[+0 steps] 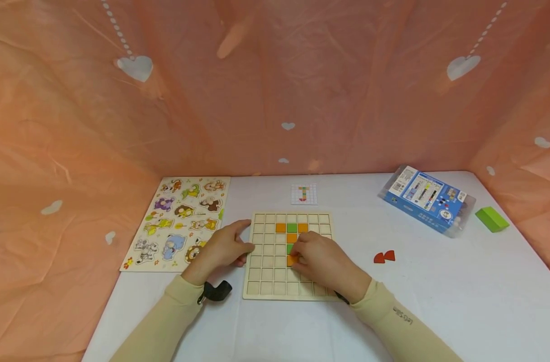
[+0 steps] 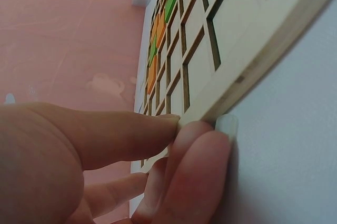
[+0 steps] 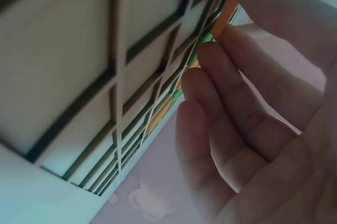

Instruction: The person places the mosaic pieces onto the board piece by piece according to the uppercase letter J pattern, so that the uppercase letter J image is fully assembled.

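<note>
- Head view: on my feed the right hand [image 1: 317, 259] pinches an orange tile [image 1: 290, 261] at the near end of the tile column, mid grid board [image 1: 267, 287]. Left hand [image 1: 222, 245] has thumb and index spread wide, tips touching the board's left edge.
- Same view, my count: four orange tiles [image 1: 280, 228] including the pinched one, two green tiles [image 1: 291, 228], two red pieces [image 1: 379, 258] on the counter [image 1: 420, 276] to the right. One pattern card [image 1: 304, 194] far side, one blue box [image 1: 426, 201] far right, one green block [image 1: 492, 219] right of that, one animal puzzle [image 1: 141, 267] left. Fingers might hide more tiles.
- Left wrist view: thumb and fingertips meet the rim. Board looks stiff, probably fairly light, so I'd steady it by that edge.
- Right wrist view: tile sits between thumb and index. I'd guess light, stiff, maybe a bit slick, not very fragile; opposite edges are the grip.
</note>
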{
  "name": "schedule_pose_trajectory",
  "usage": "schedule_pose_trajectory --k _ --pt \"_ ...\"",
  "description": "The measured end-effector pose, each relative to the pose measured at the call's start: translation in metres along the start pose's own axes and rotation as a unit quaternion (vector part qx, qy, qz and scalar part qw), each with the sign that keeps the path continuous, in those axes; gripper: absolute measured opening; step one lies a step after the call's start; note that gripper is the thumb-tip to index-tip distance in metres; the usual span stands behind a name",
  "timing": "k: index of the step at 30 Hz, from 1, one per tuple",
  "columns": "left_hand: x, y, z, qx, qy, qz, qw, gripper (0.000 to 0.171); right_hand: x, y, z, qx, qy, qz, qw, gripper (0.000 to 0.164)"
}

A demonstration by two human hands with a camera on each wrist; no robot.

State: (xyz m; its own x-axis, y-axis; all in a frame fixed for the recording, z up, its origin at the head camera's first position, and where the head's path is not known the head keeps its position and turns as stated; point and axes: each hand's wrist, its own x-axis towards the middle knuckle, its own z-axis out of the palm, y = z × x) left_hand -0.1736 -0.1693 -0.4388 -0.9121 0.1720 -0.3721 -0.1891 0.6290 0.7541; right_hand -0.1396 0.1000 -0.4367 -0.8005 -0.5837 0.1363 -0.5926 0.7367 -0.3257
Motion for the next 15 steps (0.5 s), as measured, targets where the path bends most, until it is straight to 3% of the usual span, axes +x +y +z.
schedule_pose_trajectory --k 15 --pt "0.0005 -0.0013 0.0003 -0.01 0.001 -0.007 0.9999 0.074 0.0003 -0.0005 0.002 -0.007 0.003 0.001 1.0 0.01"
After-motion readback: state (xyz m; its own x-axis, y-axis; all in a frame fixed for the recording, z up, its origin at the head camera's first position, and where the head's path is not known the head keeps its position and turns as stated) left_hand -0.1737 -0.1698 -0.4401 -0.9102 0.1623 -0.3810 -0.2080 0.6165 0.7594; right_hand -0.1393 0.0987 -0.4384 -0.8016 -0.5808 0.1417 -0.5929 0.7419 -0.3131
